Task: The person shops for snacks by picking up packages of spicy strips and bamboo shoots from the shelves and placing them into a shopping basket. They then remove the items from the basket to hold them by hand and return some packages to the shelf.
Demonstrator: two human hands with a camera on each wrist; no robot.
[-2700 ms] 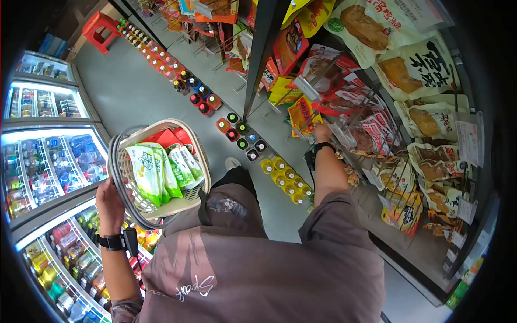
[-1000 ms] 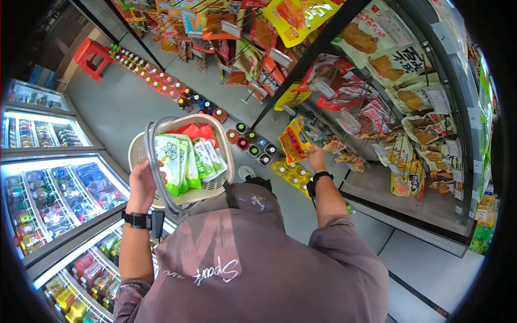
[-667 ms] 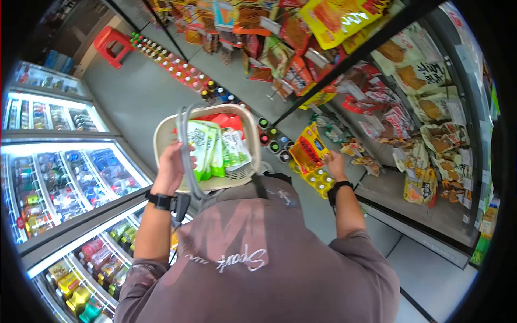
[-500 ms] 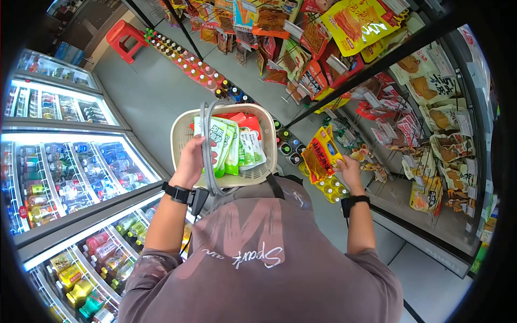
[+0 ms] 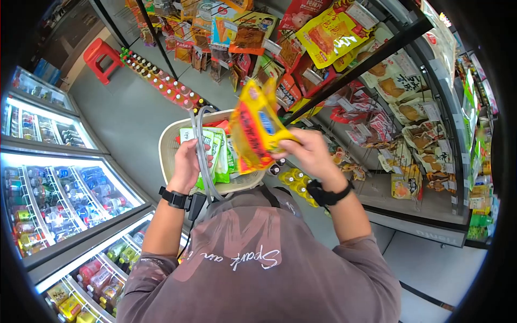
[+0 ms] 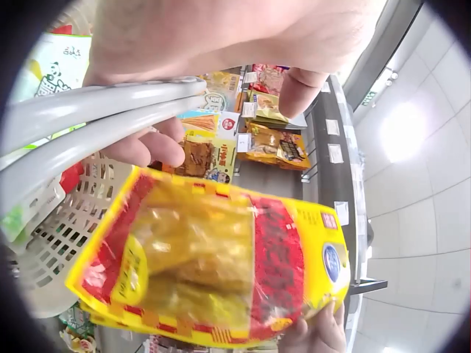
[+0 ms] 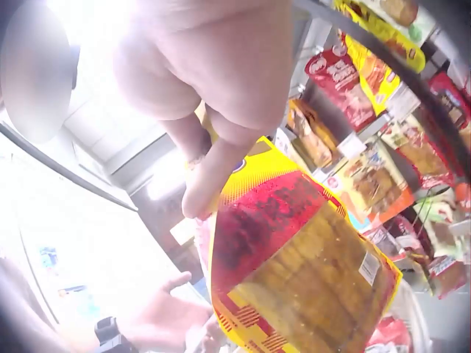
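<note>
My right hand [image 5: 309, 153] pinches one edge of a yellow-and-red snack packet [image 5: 253, 129] with a clear window. The packet hangs over the right part of a cream shopping basket [image 5: 169, 148] and hides some of its contents. In the left wrist view its windowed face [image 6: 199, 254] shows strips of brownish food. My left hand [image 5: 186, 168] holds the basket's grey handles [image 5: 202, 161], fingers curled under them. Inside the basket lie green-and-white packets [image 5: 219, 168] and something red [image 5: 222, 127].
Hanging snack packets [image 5: 334, 35] fill the racks at the right, behind a dark post [image 5: 366, 67]. Rows of bottles [image 5: 161, 81] line the floor along the racks. Lit drink coolers [image 5: 70, 188] stand at the left. A red stool [image 5: 102, 60] is farther back.
My right hand took the yellow-and-red packet from the rack side and brought it left, over the basket. The basket has shifted rightward in view, still held by my left hand.
</note>
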